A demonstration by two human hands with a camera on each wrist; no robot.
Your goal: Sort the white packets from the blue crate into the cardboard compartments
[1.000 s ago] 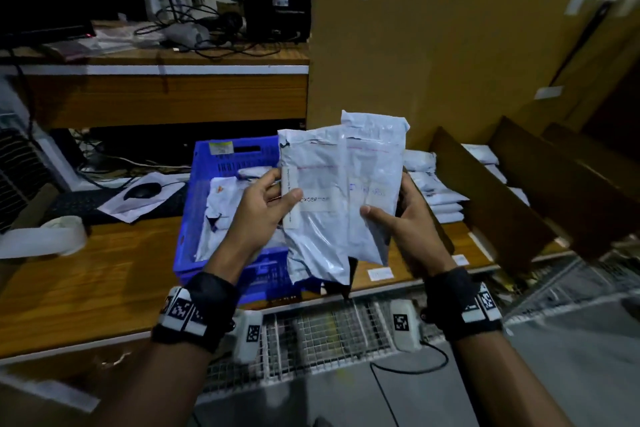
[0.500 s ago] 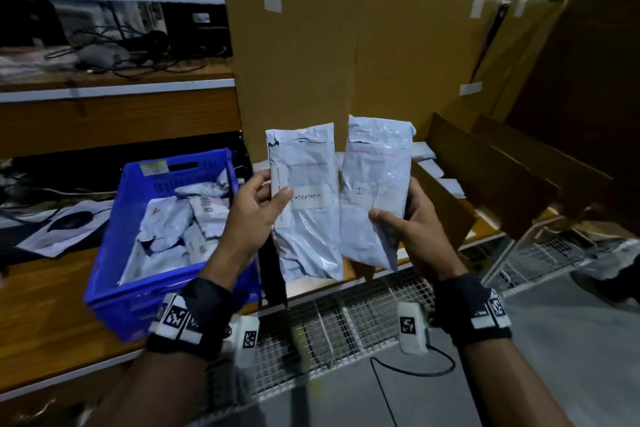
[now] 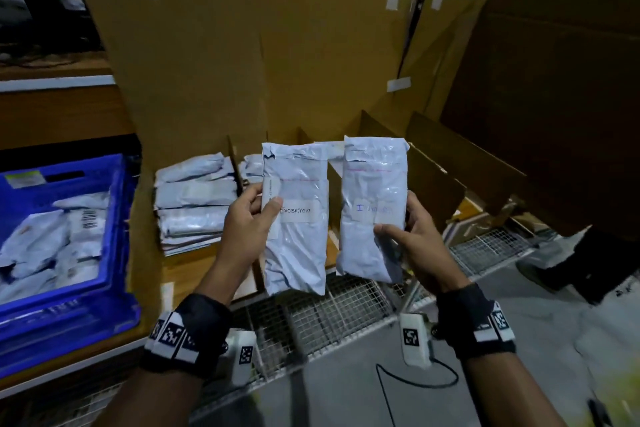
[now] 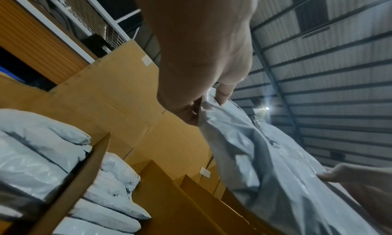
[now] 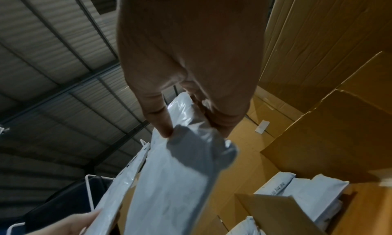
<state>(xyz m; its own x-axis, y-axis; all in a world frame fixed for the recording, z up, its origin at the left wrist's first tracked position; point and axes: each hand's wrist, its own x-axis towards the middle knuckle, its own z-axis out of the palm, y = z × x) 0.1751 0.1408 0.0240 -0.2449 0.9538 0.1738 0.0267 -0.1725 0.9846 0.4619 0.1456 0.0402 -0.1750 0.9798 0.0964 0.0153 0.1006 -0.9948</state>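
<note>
I hold two white packets upright, side by side, in front of the cardboard compartments [image 3: 433,163]. My left hand [image 3: 252,218] pinches the left edge of the packet labelled "Exception" [image 3: 298,239], thumb on its front. My right hand [image 3: 412,236] grips the other packet [image 3: 370,218], which bears a faint blue label. In the left wrist view the fingers [image 4: 222,94] pinch the left packet [image 4: 265,171]. In the right wrist view thumb and fingers clamp the right packet [image 5: 176,180]. The blue crate [image 3: 114,308] at the left holds several white packets [image 3: 45,246].
Stacks of sorted packets [image 3: 194,204] fill the leftmost compartments; the dividers [image 3: 377,128] further right stand over empty-looking slots. A tall cardboard wall [image 3: 311,62] backs them. Wire mesh shelving [image 3: 322,315] runs below the wooden bench edge. Someone's dark shoe [image 3: 571,270] is on the floor at right.
The view has swung right, from the blue crate toward the compartments. The two packets, overlapping a second ago, are now held apart, one in each hand.
</note>
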